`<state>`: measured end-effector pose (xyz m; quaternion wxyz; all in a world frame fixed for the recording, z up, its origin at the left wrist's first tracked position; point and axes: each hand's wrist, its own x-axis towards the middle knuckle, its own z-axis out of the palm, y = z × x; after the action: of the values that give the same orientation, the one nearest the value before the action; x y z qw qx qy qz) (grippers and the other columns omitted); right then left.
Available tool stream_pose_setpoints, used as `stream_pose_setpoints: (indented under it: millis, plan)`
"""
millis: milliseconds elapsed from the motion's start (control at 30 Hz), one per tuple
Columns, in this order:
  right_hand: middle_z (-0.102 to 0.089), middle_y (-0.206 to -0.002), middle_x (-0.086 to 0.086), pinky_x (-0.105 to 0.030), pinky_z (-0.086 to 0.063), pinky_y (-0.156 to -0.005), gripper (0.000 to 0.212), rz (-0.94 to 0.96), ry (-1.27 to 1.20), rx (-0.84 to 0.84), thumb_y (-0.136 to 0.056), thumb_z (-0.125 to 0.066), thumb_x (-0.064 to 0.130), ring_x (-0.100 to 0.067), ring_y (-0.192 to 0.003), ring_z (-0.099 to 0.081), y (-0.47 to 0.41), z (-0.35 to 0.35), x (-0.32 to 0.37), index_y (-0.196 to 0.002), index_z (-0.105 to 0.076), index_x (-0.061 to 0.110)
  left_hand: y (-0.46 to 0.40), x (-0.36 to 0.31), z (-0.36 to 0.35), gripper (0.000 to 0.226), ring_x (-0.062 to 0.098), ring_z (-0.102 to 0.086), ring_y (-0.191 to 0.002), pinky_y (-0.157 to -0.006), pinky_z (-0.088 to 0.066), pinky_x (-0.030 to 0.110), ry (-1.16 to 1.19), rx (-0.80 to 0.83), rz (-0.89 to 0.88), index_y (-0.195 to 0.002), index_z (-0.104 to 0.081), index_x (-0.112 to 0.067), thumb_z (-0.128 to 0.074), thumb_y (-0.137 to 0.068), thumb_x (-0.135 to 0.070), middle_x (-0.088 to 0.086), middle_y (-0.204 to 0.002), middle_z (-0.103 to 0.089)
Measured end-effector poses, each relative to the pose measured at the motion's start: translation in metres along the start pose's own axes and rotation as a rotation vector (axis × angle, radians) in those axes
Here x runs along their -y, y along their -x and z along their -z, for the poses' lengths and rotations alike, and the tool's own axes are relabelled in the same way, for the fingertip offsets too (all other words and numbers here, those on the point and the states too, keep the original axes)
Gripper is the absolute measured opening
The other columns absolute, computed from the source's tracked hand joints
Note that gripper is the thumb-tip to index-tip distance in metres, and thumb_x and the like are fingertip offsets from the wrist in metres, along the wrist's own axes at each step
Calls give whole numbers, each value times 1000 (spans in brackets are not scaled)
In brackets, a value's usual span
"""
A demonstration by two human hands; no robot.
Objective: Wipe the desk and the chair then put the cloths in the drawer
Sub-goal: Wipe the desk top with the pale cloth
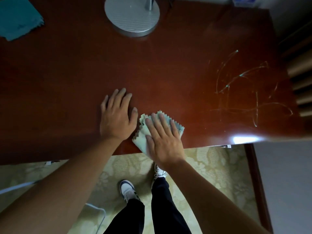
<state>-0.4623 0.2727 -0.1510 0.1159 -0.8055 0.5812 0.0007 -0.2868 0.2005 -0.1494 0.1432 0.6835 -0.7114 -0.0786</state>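
Gleaming red-brown desk (168,68) bears curved streaks (249,92); flat, straight fingers (157,122) press pale cloth (143,142).

Patterned carpet (211,166) (pale yellow), grey wall (287,174).

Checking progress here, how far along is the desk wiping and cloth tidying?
Early on. The right hand presses the pale cloth onto the desk near its front edge; streaks remain at right. The teal cloth lies unused. Chair wiping and stowing both cloths remain.
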Motion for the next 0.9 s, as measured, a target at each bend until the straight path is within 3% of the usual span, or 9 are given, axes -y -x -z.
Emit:
stream_pose_setpoints:
  millis: [233, 500, 667, 900]
  plan:
    - [-24, -163, -4, -51, -14, -123, 56, -73, -46, -66, -104, -23, 37, -23, -153, -9, -8, 1, 9, -155, -31, 16, 0, 1, -2, 49, 27, -36, -142, -117, -22, 49, -19, -7, -41, -135, -51, -14, -41, -94, -39, 9, -148, -47]
    - [-22, -164, -4, -51, -13, -122, 57, -46, -84, -27, -103, -24, 38, -22, -153, -5, -8, 7, 4, -156, -25, 16, -4, -8, -5, 42, 25, -40, -138, -113, -21, 51, -38, -12, -97, -130, -55, -16, -43, -94, -32, 6, -144, -51]
    - [-15, -165, -4, -49, -8, -123, 63, 5, -61, 35, -100, -19, 38, -22, -154, 1, -8, 11, -24, -157, -19, 12, -11, -68, -17, 38, 23, -47, -132, -111, -20, 53, -22, -27, -169, -119, -63, -17, -39, -91, -23, 2, -134, -59]
    - [-11, -166, -4, -49, -5, -123, 63, 24, -43, 48, -100, -10, 40, -22, -153, 5, 4, 30, -118, -157, -11, 14, -28, -159, -39, 43, 28, -44, -135, -111, -21, 55, -91, -23, -206, -127, -57, -14, -39, -88, -20, 9, -141, -52]
